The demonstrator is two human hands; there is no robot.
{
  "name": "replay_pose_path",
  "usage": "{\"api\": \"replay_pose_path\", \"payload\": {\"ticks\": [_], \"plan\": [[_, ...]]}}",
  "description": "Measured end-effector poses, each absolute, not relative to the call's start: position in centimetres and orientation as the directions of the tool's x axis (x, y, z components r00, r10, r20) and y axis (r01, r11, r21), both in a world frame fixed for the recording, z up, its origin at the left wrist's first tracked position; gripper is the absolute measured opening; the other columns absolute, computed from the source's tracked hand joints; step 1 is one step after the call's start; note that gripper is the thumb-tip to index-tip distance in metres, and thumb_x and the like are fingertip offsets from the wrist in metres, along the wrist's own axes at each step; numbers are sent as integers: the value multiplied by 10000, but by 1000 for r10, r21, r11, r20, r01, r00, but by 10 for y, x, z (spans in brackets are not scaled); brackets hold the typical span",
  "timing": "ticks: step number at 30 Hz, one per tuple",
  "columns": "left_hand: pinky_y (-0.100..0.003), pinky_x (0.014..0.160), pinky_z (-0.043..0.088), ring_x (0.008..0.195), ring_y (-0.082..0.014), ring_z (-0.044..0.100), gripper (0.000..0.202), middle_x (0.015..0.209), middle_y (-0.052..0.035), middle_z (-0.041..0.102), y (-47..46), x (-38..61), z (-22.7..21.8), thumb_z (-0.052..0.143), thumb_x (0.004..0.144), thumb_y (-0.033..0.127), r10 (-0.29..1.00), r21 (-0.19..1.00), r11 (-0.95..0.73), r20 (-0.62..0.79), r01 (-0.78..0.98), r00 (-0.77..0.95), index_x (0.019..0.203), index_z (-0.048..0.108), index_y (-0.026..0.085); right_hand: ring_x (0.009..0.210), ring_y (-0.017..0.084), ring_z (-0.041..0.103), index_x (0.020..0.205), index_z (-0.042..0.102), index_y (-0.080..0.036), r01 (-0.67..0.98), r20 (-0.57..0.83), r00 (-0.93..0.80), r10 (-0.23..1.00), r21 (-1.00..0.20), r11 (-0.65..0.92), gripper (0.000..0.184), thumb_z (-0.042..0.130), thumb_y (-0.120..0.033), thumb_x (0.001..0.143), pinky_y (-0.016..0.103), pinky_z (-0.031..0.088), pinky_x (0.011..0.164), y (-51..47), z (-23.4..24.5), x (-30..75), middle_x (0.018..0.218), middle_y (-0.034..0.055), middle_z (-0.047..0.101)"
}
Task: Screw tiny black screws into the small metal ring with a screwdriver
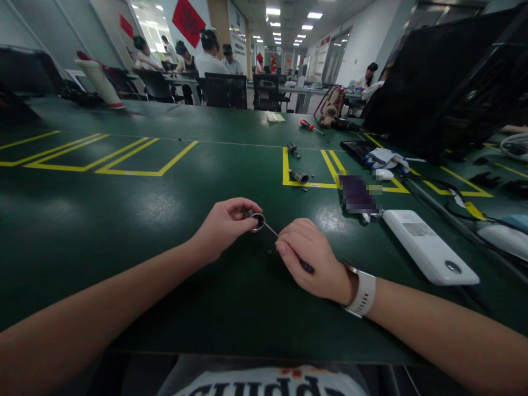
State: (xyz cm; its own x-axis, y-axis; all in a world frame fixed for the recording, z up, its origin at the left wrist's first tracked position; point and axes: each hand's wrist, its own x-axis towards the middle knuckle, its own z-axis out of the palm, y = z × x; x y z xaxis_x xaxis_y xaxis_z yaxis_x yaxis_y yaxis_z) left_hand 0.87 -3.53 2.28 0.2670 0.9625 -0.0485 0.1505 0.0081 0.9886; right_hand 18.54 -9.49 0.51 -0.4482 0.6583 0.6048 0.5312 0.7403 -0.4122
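My left hand pinches a small round metal part, its hollow end turned toward my right hand. Closed around the dark handle of a screwdriver, my right hand points the thin shaft at that hollow end. The tip meets or enters the opening; which one, I cannot tell. On the table just below the shaft lies a tiny nut-like ring. Two similar metal parts, one upper and one lower, rest farther back inside a yellow taped frame, with tiny pieces beside the lower one.
The green table carries yellow tape outlines. At right are a white power bank, a blurred phone, cables and a dark monitor. A red screwdriver lies behind. A white cup leans far left. People sit beyond.
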Motion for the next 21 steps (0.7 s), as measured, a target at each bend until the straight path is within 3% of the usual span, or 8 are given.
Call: {"api": "replay_pose_path", "payload": {"ticks": [8,12,15,17,19,21], "plan": [[-312,697,538,694,-167,649,198,744,-35,688,-38,7,21,679,631,206,970,976,-47,-5,211,243,812,650,133,724,163,503,765,540,-162,550,593,-494,637,-355,756,184,404,-193,886,341,381,727,-98,7,184,750,55,587],[-318,689,532,676,-165,640,189,741,-40,682,-37,8,22,679,623,189,970,976,-48,-5,212,243,802,655,134,724,163,521,746,551,-164,488,597,-422,682,-485,726,197,417,-210,883,345,395,733,-98,7,186,746,53,596],[-320,707,529,754,-178,644,214,824,-51,682,-33,7,23,679,610,154,976,985,-14,-24,171,215,818,629,137,645,146,525,653,554,-175,290,537,-210,817,-764,577,283,421,-270,884,341,419,740,-91,2,189,634,18,567],[-326,740,522,818,-186,640,265,910,-61,674,-30,6,24,682,587,119,981,990,18,-44,137,190,841,610,136,524,123,479,549,523,-182,53,354,-86,931,-932,359,369,425,-320,877,335,436,723,-82,-2,191,500,-18,494],[-335,791,504,864,-189,630,307,952,-66,665,-28,5,24,681,566,94,983,992,42,-63,123,172,862,608,133,431,106,405,466,478,-189,-160,162,-31,986,-975,155,410,454,-340,846,332,450,699,-74,-5,193,398,-48,399],[-344,837,482,887,-190,622,332,955,-64,662,-27,4,25,676,559,86,983,991,53,-73,124,167,882,618,132,406,99,375,427,466,-191,-255,74,-22,997,-965,66,416,488,-342,814,326,454,698,-69,-5,194,364,-59,360]]}}
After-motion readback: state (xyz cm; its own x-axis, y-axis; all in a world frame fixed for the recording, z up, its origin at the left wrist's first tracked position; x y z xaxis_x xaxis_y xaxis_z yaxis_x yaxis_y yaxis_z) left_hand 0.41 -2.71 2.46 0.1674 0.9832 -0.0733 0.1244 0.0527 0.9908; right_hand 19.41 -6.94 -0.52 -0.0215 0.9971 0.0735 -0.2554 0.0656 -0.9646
